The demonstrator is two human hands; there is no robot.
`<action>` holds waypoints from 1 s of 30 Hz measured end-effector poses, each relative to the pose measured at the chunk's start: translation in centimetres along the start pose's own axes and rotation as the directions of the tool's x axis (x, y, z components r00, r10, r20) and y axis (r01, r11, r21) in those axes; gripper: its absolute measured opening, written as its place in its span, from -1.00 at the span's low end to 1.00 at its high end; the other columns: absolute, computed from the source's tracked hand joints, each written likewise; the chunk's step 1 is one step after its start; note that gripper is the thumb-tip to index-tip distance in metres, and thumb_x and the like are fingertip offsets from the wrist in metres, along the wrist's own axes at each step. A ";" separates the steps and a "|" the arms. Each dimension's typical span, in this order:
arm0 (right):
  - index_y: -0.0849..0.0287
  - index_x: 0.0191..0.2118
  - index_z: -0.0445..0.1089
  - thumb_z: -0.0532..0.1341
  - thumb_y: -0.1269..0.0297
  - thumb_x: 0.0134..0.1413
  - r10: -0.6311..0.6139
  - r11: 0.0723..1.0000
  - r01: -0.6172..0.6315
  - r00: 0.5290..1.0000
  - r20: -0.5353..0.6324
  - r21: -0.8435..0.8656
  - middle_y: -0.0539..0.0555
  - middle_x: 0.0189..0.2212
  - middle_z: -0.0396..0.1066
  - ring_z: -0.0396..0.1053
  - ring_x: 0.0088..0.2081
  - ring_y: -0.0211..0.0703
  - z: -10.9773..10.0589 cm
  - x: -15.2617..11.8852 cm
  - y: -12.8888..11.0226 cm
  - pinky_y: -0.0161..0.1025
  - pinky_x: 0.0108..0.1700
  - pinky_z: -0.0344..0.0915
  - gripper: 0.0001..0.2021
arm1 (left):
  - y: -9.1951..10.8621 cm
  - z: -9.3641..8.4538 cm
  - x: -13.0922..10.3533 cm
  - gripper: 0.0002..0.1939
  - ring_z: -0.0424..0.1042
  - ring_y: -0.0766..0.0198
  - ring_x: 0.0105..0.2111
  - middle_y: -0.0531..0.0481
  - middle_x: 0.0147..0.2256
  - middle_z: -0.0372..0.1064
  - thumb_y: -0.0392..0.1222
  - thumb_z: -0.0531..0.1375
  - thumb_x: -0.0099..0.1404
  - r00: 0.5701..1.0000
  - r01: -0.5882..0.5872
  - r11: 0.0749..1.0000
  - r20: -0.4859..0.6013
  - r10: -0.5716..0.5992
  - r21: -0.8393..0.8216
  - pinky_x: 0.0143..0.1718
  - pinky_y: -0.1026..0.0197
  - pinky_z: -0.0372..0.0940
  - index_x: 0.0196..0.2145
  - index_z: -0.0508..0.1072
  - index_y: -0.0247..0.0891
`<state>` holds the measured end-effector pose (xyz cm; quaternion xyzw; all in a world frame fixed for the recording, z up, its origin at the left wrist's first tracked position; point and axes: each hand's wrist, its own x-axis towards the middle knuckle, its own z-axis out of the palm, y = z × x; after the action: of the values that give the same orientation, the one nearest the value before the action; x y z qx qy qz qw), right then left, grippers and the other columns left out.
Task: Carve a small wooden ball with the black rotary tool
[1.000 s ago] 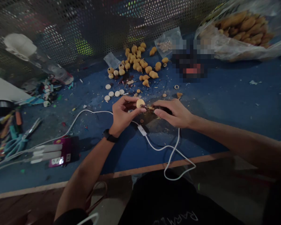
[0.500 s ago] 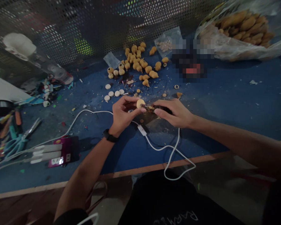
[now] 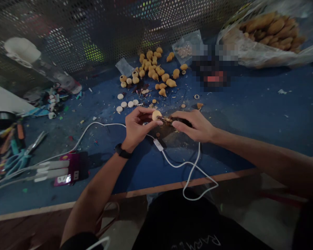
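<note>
My left hand (image 3: pixel 139 125), with a black band at the wrist, grips a small pale round piece (image 3: pixel 157 115) between thumb and fingers. Facing it, my right hand (image 3: pixel 191 124) is wrapped round a dark slim tool (image 3: pixel 184 121), whose thin tip meets the pale piece. The tool's body is largely hidden by the fingers. Several white discs (image 3: pixel 123 104) lie just beyond my left hand. Further back is a pile of small tan gourds (image 3: pixel 152 66).
A white cable with a switch (image 3: pixel 158 144) loops over the table's front edge (image 3: pixel 146 191). At left are a purple power block (image 3: pixel 73 168) and teal scissors (image 3: pixel 18 159). A plastic bag of gourds (image 3: pixel 276 29) sits back right, near a blurred patch.
</note>
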<state>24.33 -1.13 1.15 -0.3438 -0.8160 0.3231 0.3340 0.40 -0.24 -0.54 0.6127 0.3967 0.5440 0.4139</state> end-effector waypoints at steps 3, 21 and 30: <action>0.20 -0.10 0.50 0.08 0.03 0.47 0.034 0.999 -0.033 0.999 -0.014 0.007 -0.01 -0.46 0.49 0.40 -0.45 -0.21 0.0 0.1 -0.1 -0.23 -0.33 0.20 -0.63 | -0.1 -0.1 0.0 -0.45 0.70 0.18 -0.29 -0.03 -0.28 0.67 0.07 0.63 -0.07 1.000 0.003 1.000 0.013 -0.003 0.001 -0.25 0.18 0.59 -0.23 0.56 -0.21; 0.19 -0.14 0.48 0.06 0.01 0.48 0.059 0.998 -0.058 0.998 -0.024 0.018 -0.01 -0.47 0.47 0.39 -0.44 -0.21 -0.1 0.3 -0.3 -0.22 -0.32 0.20 -0.62 | -0.1 0.0 -0.1 -0.41 0.70 0.19 -0.31 -0.03 -0.27 0.68 0.11 0.64 -0.13 1.000 0.030 1.000 -0.003 -0.030 -0.007 -0.26 0.19 0.60 -0.24 0.56 -0.20; 0.21 -0.10 0.50 0.09 0.02 0.48 0.012 1.000 -0.012 1.000 0.013 0.009 -0.03 -0.49 0.46 0.36 -0.49 -0.25 -0.1 0.0 0.0 -0.24 -0.38 0.15 -0.62 | -0.2 0.0 0.0 -0.44 0.71 0.19 -0.31 0.00 -0.30 0.68 0.09 0.63 -0.10 1.000 -0.004 1.000 0.001 0.004 -0.008 -0.28 0.22 0.59 -0.25 0.56 -0.22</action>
<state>24.36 -1.14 1.22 -0.3449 -0.8148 0.3308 0.3282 0.44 -0.16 -0.68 0.6121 0.3933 0.5461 0.4153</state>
